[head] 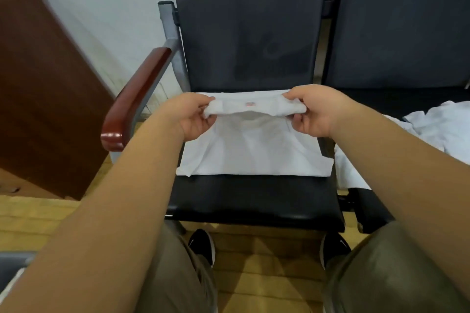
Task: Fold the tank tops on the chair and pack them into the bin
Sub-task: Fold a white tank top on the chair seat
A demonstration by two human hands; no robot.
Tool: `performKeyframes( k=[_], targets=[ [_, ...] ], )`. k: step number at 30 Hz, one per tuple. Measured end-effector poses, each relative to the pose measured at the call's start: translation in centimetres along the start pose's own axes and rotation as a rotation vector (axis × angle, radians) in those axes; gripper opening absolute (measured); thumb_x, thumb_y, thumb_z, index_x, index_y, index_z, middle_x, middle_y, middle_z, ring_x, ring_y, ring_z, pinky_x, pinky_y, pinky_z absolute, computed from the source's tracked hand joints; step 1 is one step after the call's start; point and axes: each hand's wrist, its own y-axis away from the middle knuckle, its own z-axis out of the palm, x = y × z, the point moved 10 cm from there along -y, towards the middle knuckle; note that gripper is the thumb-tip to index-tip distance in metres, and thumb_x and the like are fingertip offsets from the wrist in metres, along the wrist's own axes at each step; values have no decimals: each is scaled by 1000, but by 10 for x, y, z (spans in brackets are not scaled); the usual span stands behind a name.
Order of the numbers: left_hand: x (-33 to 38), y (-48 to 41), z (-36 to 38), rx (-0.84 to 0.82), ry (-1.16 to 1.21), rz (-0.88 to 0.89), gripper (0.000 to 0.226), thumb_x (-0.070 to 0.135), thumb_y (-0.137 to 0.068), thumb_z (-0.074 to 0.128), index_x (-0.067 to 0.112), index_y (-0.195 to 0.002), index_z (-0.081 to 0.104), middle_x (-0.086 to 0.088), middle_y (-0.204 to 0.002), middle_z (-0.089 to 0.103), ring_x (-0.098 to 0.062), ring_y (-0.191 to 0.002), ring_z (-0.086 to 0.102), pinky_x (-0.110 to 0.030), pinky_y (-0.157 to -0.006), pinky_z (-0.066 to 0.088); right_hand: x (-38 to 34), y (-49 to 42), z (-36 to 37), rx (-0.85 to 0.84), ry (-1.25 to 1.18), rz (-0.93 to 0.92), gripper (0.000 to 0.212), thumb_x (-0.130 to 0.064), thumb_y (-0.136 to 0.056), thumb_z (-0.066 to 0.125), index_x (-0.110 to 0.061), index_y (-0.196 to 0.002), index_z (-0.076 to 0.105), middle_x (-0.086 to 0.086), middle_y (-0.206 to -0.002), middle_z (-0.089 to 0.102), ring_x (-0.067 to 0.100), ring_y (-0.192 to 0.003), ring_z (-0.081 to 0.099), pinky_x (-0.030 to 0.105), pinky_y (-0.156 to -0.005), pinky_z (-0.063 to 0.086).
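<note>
A white tank top (254, 150) lies spread on the black seat of the chair (254, 201) in front of me. Its far end is gathered into a thick fold with a small red label showing. My left hand (193, 117) pinches the left end of that fold, and my right hand (315, 112) pinches the right end, both holding it a little above the flat cloth. More white tank tops (437, 124) lie rumpled on the neighbouring seat to the right. No bin is in view.
The chair has a red-brown wooden armrest (137, 99) on its left and a dark backrest (249, 33). A brown wooden cabinet (43, 89) stands at the left against a white wall. My legs and black shoes (202, 244) are below, on a yellowish floor.
</note>
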Motion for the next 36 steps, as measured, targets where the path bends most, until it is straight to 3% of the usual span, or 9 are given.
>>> performKeyframes(
  k=[5,9,13,15,19,23,27,32,36],
  targets=[
    [-14,-56,2,128,130,-20,6,-5,-102,59,-3,-104,64,-18,-118,74,-24,-87,73,-28,-77,66,18,-61,23,-88,-211,78,28,-8,-98,65,-13,-125,69,-1,-99,78,8,-70,68,14,-52,38],
    [-21,-89,8,156,140,-75,13,-1,-99,72,-4,-111,69,-19,-123,71,-24,-79,73,-27,-63,65,27,-100,20,-21,-246,179,28,2,-95,57,-10,-117,69,1,-88,77,7,-61,67,14,-45,40],
    [-18,-112,17,145,210,-65,6,-3,-100,70,-4,-106,70,-20,-122,67,-26,-92,73,-30,-68,67,22,-122,24,-12,-291,196,25,0,-96,55,-10,-114,68,1,-87,74,6,-58,63,14,-44,42],
    [-10,-121,25,118,374,-17,7,-10,-100,63,-9,-107,66,-24,-124,66,-31,-99,73,-35,-75,67,14,-132,31,-67,-400,138,31,-2,-98,59,-6,-128,68,4,-98,75,11,-68,70,16,-54,51],
    [3,-133,43,-35,559,58,9,-3,-106,56,-10,-110,53,-26,-116,60,-42,-113,69,-48,-104,59,-5,-145,36,-217,-560,-13,63,-21,-101,67,-7,-157,40,10,-139,66,28,-112,76,44,-102,58],
    [-1,-143,28,6,293,70,35,6,-109,50,-3,-143,50,-19,-143,59,-35,-125,69,-47,-108,56,15,-151,26,-152,-314,41,58,-29,-103,63,-6,-154,46,11,-135,69,29,-112,76,47,-98,60],
    [-2,-135,10,79,-65,51,24,7,-107,49,1,-128,60,-14,-128,70,-27,-103,78,-42,-86,65,24,-145,10,-20,94,77,27,-22,-105,57,-8,-126,66,8,-115,80,25,-96,80,42,-87,62],
    [-4,-131,-20,123,-1043,46,18,17,-104,63,6,-117,69,-9,-110,75,-22,-96,75,-41,-86,64,10,-129,-6,92,755,-11,19,-23,-103,60,-12,-117,65,2,-98,81,21,-87,80,39,-79,65],
    [-23,-129,-40,-9,-1788,68,33,36,-96,74,5,-109,71,-7,-103,71,-26,-93,68,-42,-86,57,16,-119,-28,141,1155,70,15,-17,-100,61,-9,-112,64,8,-111,72,27,-102,74,44,-93,62]
  ],
)
